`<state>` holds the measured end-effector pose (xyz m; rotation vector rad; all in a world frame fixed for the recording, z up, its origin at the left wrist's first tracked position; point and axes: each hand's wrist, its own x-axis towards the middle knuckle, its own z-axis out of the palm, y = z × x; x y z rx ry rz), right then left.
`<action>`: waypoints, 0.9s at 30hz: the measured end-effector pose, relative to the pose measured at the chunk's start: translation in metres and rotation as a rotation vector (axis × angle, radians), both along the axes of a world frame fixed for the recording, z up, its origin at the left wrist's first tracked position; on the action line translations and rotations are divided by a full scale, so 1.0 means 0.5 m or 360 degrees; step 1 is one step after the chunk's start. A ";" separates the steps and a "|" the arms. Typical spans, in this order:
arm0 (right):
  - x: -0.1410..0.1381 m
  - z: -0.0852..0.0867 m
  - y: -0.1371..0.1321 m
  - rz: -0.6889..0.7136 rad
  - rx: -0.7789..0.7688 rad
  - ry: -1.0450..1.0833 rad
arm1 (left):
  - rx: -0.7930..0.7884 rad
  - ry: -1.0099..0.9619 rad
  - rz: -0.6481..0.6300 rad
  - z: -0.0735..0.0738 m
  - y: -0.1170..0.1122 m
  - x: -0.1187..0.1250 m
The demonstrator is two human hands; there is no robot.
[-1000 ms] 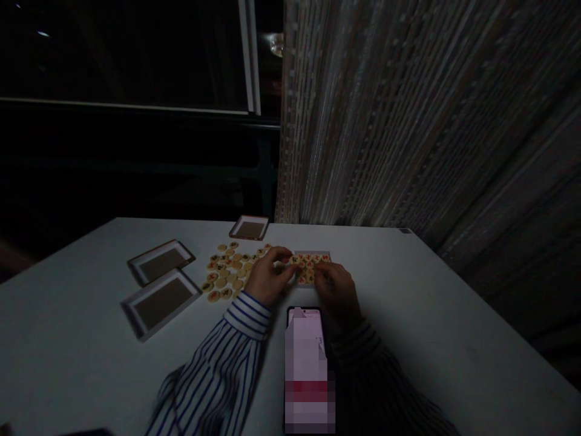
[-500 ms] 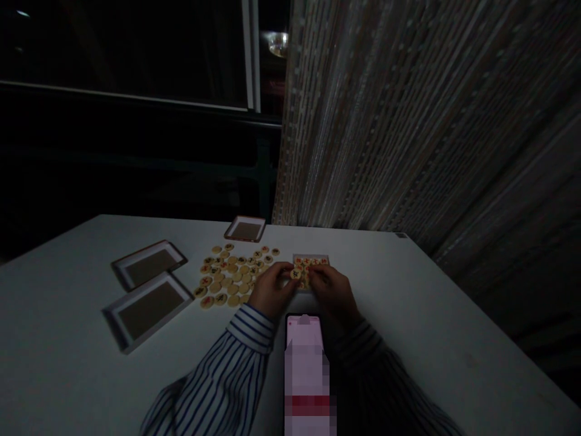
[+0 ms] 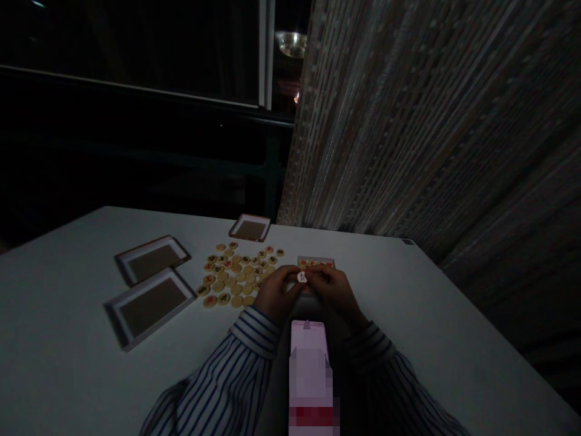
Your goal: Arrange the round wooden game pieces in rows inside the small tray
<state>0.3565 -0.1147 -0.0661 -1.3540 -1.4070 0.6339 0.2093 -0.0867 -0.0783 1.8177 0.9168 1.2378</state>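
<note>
Both hands meet over a small tray (image 3: 318, 263) of round game pieces on a white table (image 3: 422, 315). A single round piece (image 3: 302, 277) with a dark mark is pinched between the fingertips of my left hand (image 3: 278, 293) and my right hand (image 3: 333, 289), lifted just in front of the tray. Several more round wooden pieces (image 3: 236, 275) with red or dark marks lie spread on the table to the left of my left hand. Both sleeves are striped.
A lit phone (image 3: 313, 375) lies between my forearms. Two flat box lids (image 3: 149, 281) lie at the left and a small square lid (image 3: 249, 228) sits at the back. A bead curtain (image 3: 408, 121) hangs behind the table. The room is dark.
My hands drew back from the tray towards me, and a piece that my left fingers picked from the tray is now held up between both hands. The camera tilted slightly.
</note>
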 end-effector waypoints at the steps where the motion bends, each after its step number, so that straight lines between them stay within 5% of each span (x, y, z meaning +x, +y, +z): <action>1: 0.000 0.000 -0.001 -0.0007 -0.0007 0.0023 | -0.0092 -0.0087 -0.0010 0.000 -0.001 0.002; 6: -0.004 -0.001 -0.002 -0.0001 0.0043 0.0071 | -0.0632 -0.0581 -0.0088 -0.007 0.002 0.010; 10: -0.003 -0.006 -0.007 0.0017 0.0126 -0.0105 | -0.0833 -0.0720 -0.0103 -0.011 0.009 0.009; 27: 0.018 -0.030 0.005 -0.0027 0.0564 -0.1195 | -0.0702 -0.0597 0.0044 -0.028 0.019 0.008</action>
